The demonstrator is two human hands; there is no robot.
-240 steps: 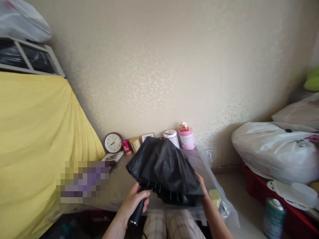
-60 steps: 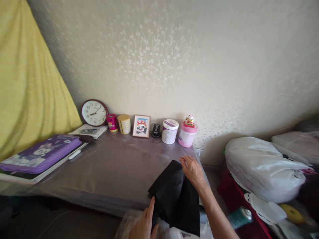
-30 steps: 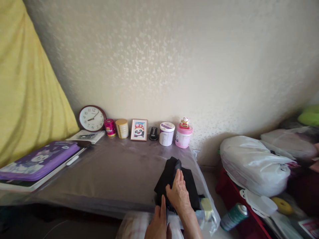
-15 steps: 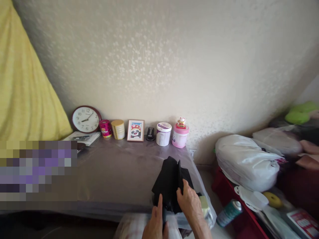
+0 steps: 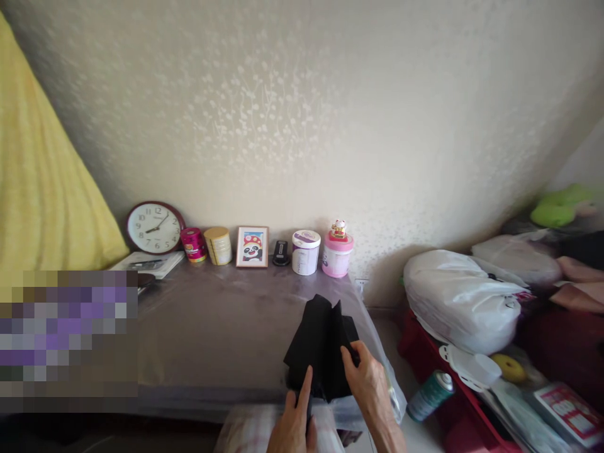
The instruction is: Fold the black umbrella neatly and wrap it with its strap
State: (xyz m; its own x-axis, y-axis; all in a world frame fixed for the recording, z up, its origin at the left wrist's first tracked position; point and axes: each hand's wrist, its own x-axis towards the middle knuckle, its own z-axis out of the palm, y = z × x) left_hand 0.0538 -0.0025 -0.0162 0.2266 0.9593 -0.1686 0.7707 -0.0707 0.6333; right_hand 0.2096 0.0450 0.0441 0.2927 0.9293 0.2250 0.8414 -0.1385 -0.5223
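Observation:
A black folding umbrella (image 5: 314,333), its cloth loose in folds, is held low over the table's front right edge. My left hand (image 5: 292,418) is wrapped round its dark handle at the bottom of the view, with the index finger stretched up along the cloth. On the right side, my right hand (image 5: 365,374) pinches a flap of the black cloth between thumb and fingers. One fold stands up in the middle, between two spread panels. The umbrella's shaft and ribs are hidden by the cloth.
Along the wall, the plastic-covered table (image 5: 212,333) bears a clock (image 5: 155,228), several canisters, a panda picture frame (image 5: 252,246) and a lucky cat figure (image 5: 338,230). To the right are a spray can (image 5: 431,395), a red bin (image 5: 453,393) and a white bag (image 5: 460,302).
My right hand has shifted slightly right with the cloth flap, widening the gap beside the middle fold. My left hand keeps its hold on the handle. The view has turned slightly.

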